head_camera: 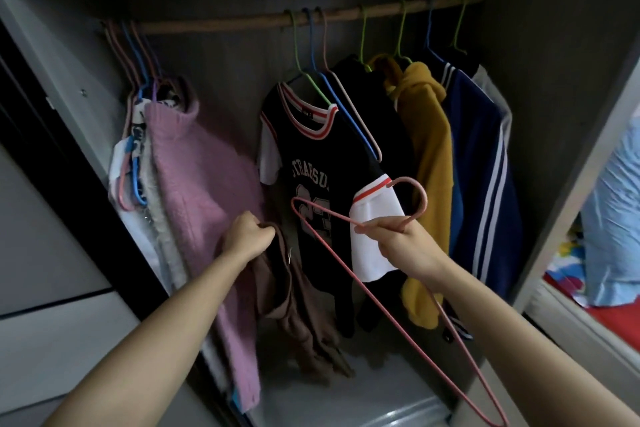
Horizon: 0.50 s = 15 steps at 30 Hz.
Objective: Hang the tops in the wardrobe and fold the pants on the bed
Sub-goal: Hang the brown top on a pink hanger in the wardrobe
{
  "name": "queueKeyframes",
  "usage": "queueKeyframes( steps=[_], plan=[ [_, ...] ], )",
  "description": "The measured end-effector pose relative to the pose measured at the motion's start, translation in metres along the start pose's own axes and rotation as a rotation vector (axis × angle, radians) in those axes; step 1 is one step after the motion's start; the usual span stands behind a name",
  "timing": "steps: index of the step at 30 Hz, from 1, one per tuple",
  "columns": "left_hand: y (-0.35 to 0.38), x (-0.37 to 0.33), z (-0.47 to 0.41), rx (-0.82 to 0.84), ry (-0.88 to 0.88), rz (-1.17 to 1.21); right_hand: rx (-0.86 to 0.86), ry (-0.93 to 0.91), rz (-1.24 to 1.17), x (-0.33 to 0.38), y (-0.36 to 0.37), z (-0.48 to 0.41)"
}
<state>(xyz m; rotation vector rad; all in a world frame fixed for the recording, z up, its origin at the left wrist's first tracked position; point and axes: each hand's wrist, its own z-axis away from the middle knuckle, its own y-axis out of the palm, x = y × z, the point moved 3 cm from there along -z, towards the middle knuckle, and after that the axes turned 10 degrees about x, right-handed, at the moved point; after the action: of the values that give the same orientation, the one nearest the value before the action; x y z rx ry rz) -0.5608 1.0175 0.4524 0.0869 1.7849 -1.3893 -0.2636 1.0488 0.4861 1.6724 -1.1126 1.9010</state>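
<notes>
**While most tops hang, one brown top lacks its hanger**

Along the wardrobe rail [225,22] a pink sweater [194,166], a black jersey [311,149], a yellow hoodie [429,149] and a blue striped jacket [485,166] already hang. The left hand [247,236] grips a limp, crumpled brown top [304,315] by its upper edge, low before the jersey. The right hand [408,243] pinches a bare pink hanger [424,199] below its hook. Threading, hooking and seemingly the pants remain; no pants show.

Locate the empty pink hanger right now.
Head view, centre-right: the pink hanger is gripped by the right hand, in front of the black jersey, right of the brown garment the left hand holds.
</notes>
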Motion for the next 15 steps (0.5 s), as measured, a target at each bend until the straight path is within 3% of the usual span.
queueKeyframes(
  steps=[9, 15],
  plan=[
    [0.015, -0.005, -0.011, 0.045, -0.065, -0.093, 0.233, 0.073, 0.088, 0.0, -0.007, 0.023],
    [0.033, -0.015, -0.002, 0.083, 0.05, -0.05, 0.234, 0.124, 0.136, -0.006, 0.018, 0.015]
  ],
)
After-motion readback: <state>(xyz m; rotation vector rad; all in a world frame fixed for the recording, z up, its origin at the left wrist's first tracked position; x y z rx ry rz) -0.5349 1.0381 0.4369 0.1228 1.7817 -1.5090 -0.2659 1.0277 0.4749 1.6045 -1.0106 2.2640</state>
